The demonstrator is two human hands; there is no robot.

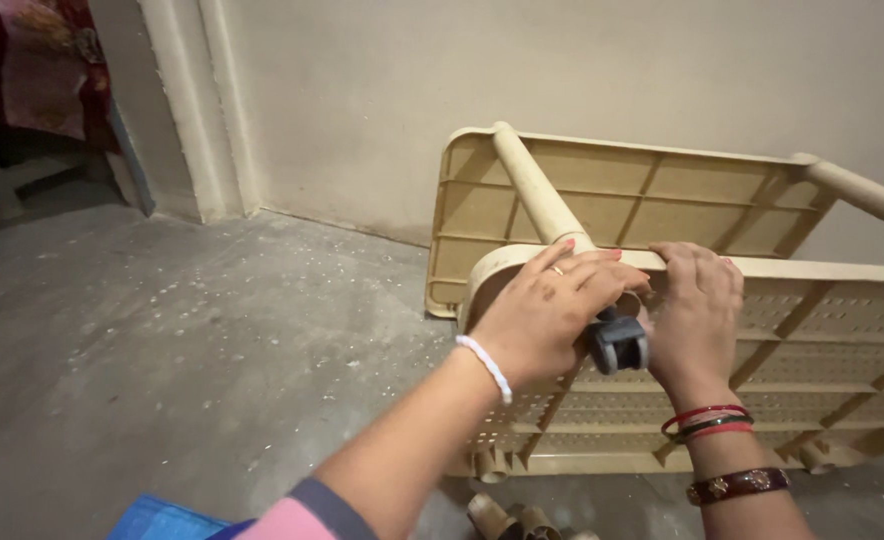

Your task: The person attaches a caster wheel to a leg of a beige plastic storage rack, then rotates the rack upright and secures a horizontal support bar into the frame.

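A beige plastic rack lies on its side on the floor, with one ribbed shelf point(662, 200) standing against the wall and a nearer perforated shelf point(822, 330) in front of me. A beige tube point(532, 185) joins the two. My left hand point(547, 310) wraps over the near shelf's rounded corner, where the tube ends, fingers curled on it. A grey caster wheel point(619, 345) sticks out at that corner between my hands. My right hand point(697, 305) grips the top edge of the near shelf just right of the wheel.
The floor point(212, 330) is rough grey concrete with white specks. A beige wall point(562, 70) runs behind the rack. A second tube point(867, 195) juts out at the right. Loose beige tube pieces point(507, 520) lie by my arm. A doorway with red cloth point(32, 60) is at the far left.
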